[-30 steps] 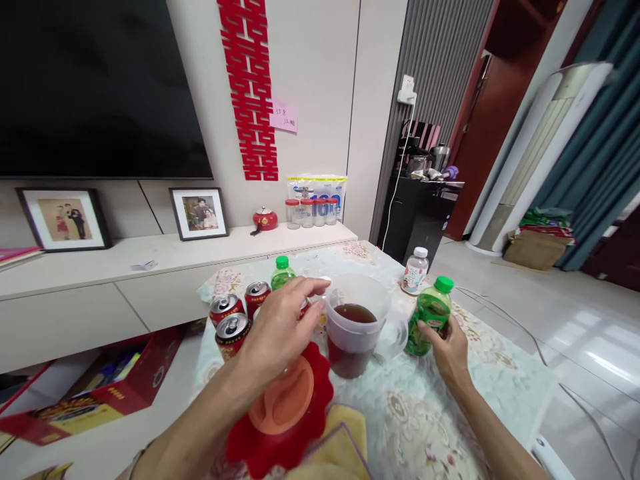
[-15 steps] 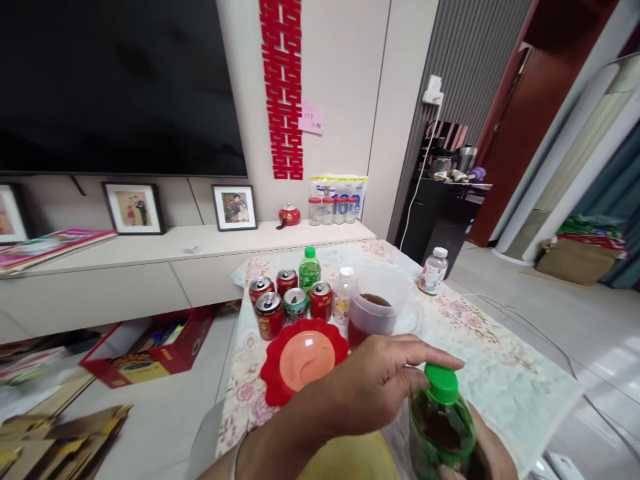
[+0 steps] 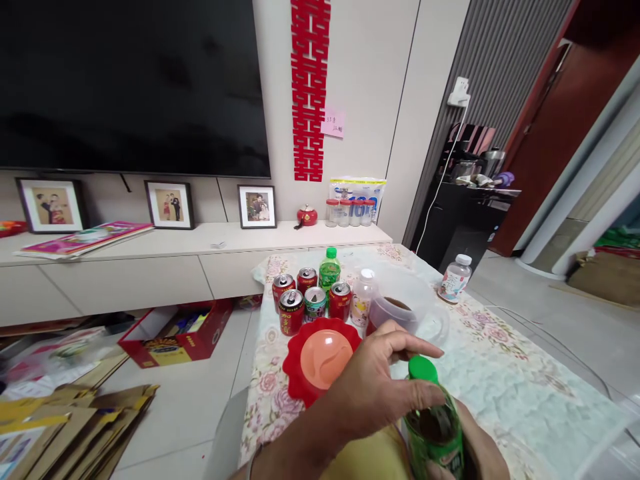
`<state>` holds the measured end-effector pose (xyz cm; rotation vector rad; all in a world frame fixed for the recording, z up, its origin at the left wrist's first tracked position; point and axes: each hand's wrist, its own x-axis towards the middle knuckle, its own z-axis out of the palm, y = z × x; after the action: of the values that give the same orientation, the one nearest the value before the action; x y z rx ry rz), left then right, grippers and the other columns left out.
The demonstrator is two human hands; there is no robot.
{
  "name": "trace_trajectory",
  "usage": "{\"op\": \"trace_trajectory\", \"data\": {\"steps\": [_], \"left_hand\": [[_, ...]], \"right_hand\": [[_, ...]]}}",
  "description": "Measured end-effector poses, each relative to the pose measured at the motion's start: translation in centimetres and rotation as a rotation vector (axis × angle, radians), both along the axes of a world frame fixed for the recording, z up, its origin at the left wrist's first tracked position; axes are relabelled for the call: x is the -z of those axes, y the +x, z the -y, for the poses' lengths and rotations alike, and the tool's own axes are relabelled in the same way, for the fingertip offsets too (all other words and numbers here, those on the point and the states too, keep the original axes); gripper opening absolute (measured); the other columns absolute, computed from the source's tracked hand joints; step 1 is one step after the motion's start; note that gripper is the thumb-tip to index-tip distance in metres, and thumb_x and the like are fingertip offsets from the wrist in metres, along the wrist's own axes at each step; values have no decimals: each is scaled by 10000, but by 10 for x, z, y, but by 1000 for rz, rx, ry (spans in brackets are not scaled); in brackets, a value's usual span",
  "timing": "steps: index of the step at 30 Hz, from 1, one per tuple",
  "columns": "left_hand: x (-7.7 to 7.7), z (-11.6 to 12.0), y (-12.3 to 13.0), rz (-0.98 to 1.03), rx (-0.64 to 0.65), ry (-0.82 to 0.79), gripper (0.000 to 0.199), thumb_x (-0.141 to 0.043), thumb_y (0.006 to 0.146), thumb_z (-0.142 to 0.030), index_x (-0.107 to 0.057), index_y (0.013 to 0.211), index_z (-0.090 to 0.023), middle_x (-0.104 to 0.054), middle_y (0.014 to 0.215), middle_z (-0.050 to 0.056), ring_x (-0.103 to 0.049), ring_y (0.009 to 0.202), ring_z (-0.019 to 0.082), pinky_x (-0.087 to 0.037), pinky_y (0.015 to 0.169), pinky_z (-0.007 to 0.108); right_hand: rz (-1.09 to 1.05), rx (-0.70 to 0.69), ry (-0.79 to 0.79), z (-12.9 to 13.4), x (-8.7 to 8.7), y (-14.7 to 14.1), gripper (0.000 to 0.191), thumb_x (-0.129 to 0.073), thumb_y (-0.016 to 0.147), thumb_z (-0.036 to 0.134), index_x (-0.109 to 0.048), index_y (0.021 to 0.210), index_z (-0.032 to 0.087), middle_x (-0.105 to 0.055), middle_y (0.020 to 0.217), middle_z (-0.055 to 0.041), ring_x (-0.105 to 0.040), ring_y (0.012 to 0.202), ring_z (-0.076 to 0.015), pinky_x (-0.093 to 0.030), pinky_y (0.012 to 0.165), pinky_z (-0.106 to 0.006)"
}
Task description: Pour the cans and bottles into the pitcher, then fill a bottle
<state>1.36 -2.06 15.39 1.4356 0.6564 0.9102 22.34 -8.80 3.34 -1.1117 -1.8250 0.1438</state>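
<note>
A green plastic bottle (image 3: 434,430) with dark liquid inside stands tilted slightly at the bottom right, its green cap (image 3: 423,369) in place. My right hand (image 3: 479,441) is wrapped round the bottle's body from the right. Reaching in from the lower left, my left hand (image 3: 377,387) is open around the cap, thumb in front of the neck and fingers spread above and behind. Beyond my left wrist lies a red scalloped dish (image 3: 295,367) with an orange-pink centre. Behind my left fingers, a translucent pitcher (image 3: 400,319) of dark liquid is partly hidden.
Several drink cans (image 3: 291,313), a second green bottle (image 3: 330,272) and a clear white-capped bottle (image 3: 363,300) cluster behind the dish. Another white-capped bottle (image 3: 456,280) stands farther right on the flowered tablecloth (image 3: 273,387). A red box (image 3: 200,343) sits on the floor.
My left fingers have loosened from the cap and spread, and the thumb has dropped in front of the neck. The view has turned a little left; the right hand still holds the bottle.
</note>
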Motion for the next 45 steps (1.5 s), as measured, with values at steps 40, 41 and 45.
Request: {"op": "trace_trajectory", "data": {"steps": [40,41,45], "left_hand": [[29,-3,8,14,-342,-65,241,-703,814,-396,-554,894,-225,-425,620,-98,-392,588,102,-318,576,245],[40,-2,12,-14,-307,-89,221,-697,818,-381,-554,875,-221,-422,621,-95,-395,589,102,-315,578,250],[91,8,35,-105,-171,-152,204,-721,766,-297,-535,824,-239,-390,596,-95,-399,578,115,-303,574,280]], "right_hand": [[267,225,126,2,-19,28,563,-623,930,525,-539,1438,298,-760,1163,-66,-780,913,-298,-666,690,-328],[287,244,127,0,-26,35,577,-613,936,524,-515,1454,289,-755,1168,-71,-779,907,-291,-663,700,-324],[389,355,181,-15,-59,64,604,-608,939,541,-504,1456,246,-740,1149,-102,-765,904,-300,-651,733,-348]]}}
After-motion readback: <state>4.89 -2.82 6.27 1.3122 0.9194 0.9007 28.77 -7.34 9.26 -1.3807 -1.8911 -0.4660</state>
